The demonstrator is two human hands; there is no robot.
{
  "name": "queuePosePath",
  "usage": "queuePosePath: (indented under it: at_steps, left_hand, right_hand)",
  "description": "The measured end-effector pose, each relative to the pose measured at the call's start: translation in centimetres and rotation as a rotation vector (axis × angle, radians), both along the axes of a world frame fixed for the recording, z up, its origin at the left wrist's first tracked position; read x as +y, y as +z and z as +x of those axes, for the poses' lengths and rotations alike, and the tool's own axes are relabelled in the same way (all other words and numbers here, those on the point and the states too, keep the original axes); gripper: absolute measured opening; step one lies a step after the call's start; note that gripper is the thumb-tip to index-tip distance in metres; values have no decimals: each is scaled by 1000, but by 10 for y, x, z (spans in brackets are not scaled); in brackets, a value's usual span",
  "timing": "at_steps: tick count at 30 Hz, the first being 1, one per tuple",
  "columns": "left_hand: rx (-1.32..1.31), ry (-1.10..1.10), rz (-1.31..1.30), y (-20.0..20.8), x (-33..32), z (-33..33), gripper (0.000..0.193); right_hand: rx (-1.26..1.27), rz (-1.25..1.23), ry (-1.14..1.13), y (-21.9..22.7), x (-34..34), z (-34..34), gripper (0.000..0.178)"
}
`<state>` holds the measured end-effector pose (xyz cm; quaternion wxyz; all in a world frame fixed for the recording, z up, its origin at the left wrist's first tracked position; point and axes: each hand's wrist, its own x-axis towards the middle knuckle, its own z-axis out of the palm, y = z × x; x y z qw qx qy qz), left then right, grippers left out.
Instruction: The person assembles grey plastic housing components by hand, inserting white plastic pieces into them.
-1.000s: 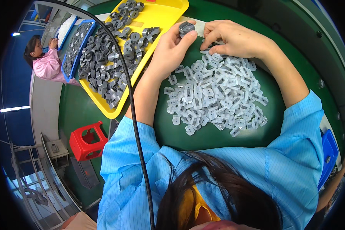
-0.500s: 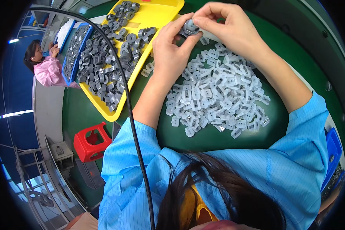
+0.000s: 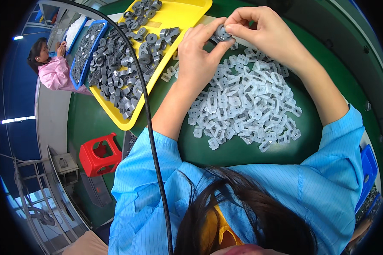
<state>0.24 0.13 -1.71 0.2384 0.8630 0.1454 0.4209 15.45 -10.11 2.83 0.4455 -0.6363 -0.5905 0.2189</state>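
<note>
A small round grey plastic part (image 3: 222, 33) with small holes in its face is held above the far side of the pile. My left hand (image 3: 198, 54) is closed around its near and left sides, between thumb and fingers. My right hand (image 3: 266, 37) is closed too, its thumb and forefinger pinching at the part's right edge; anything small between those fingertips is hidden. Below both hands lies a heap of translucent white plastic pieces (image 3: 247, 102) on the green tabletop (image 3: 242, 155). Several more white pieces lie beside my left wrist.
A yellow tray (image 3: 181, 19) of grey ring-shaped parts (image 3: 119, 68) stands at left. Beyond it are a blue tray (image 3: 89, 57) of small dark parts and a person in pink (image 3: 55, 72). A black cable (image 3: 147, 106) crosses the view. A red stool (image 3: 98, 157) stands lower left, a blue tray (image 3: 369, 170) at right.
The round grey part has turned so its holed face shows more. Both hands stay on it. The whole view has shifted slightly.
</note>
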Motion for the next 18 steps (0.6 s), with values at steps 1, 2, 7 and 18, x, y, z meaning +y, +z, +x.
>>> queuePosePath:
  at_steps: [1, 2, 7, 18]
  left_hand:
    - [7, 7, 0, 1, 0, 1, 40]
    - [10, 2, -2, 1, 0, 2, 40]
    - [3, 23, 105, 1, 2, 4, 44]
    - [67, -196, 110, 14, 8, -6, 38]
  right_hand:
    - [3, -1, -5, -3, 0, 1, 18]
    - [-36, 97, -52, -9, 2, 2, 19]
    - [367, 1, -7, -19, 5, 8, 26]
    - [504, -188, 136, -2, -1, 15, 14]
